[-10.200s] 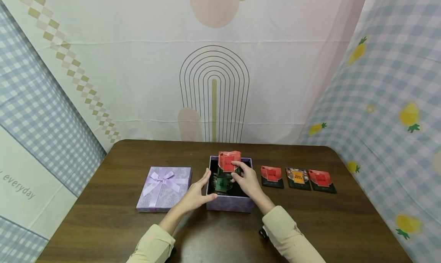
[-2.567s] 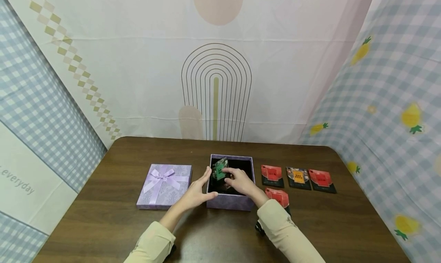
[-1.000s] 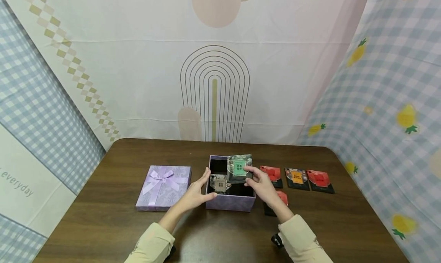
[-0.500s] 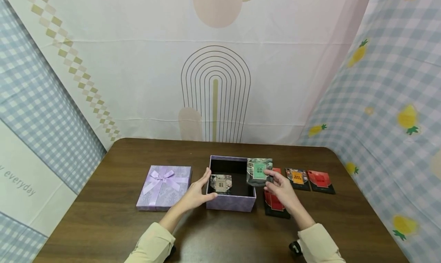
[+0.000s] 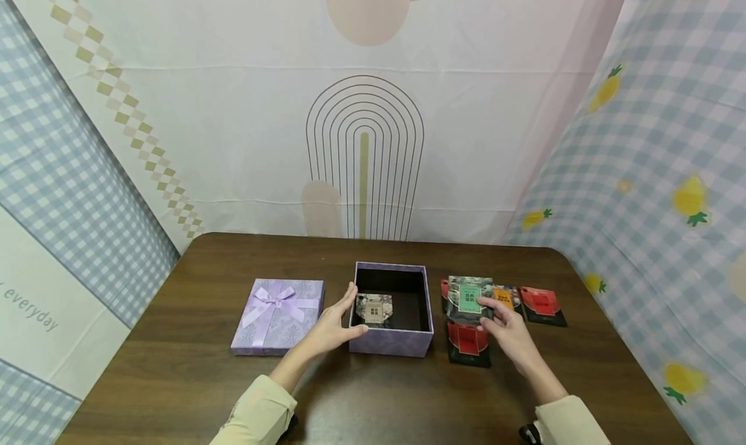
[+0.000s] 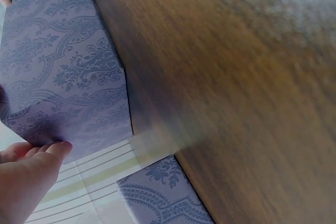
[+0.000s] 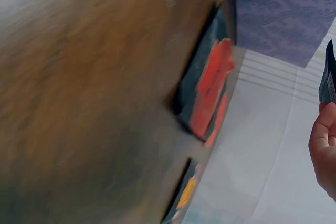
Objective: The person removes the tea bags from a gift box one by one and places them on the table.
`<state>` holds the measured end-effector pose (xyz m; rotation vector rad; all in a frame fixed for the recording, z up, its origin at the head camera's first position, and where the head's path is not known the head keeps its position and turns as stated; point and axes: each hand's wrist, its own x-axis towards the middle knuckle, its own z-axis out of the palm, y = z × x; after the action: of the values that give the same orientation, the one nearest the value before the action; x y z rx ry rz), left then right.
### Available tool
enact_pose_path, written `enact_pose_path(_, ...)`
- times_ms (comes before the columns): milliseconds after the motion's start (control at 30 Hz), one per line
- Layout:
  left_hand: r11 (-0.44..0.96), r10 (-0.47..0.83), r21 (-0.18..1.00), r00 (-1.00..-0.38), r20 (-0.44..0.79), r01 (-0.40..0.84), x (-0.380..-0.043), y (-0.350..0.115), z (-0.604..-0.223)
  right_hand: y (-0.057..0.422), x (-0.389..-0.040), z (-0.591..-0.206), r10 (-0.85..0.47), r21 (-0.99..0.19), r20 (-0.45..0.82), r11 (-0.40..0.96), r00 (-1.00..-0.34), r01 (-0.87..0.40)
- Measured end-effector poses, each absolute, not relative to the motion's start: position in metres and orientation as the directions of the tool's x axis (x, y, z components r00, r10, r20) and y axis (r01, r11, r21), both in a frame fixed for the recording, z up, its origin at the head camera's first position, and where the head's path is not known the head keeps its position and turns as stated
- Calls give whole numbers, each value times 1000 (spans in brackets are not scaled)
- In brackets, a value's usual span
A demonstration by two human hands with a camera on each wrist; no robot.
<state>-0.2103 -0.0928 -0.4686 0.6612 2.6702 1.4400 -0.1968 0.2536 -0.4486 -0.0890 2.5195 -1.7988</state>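
Note:
Between thumb and fingers, my right hand (image 5: 513, 338) pinches a dark sachet with a green label (image 5: 463, 312), held up over the sachets right of the box. In the right wrist view that sachet (image 7: 328, 80) is seen edge-on above the fingers. My left hand (image 5: 329, 331) rests against the left side and front corner of an uncovered purple box (image 5: 390, 345), its fingers straight along the wall. Inside the black interior, a sachet with a beige label (image 5: 374, 309) leans at the front left. A red-and-black sachet (image 5: 469, 351) lies on the table below the held one.
Left of the box lies its purple lid (image 5: 276, 322) with a ribbon bow. To the right, an orange-labelled sachet (image 5: 506, 296) and another red one (image 5: 543, 304) lie in a row; a further red sachet is mostly covered by the held one. A patterned cloth hangs behind the table.
The green-labelled sachet has come out of the box and moved right in my right hand, uncovering the beige-labelled one. A red sachet earlier taken out now lies on the table. My left hand stays put.

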Motion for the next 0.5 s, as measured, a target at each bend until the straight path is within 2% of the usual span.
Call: enact_pose_path(500, 479, 382, 810, -911, 155, 338, -210, -93, -468, 301, -182, -465, 0, -890, -39, 454, -999, 35)
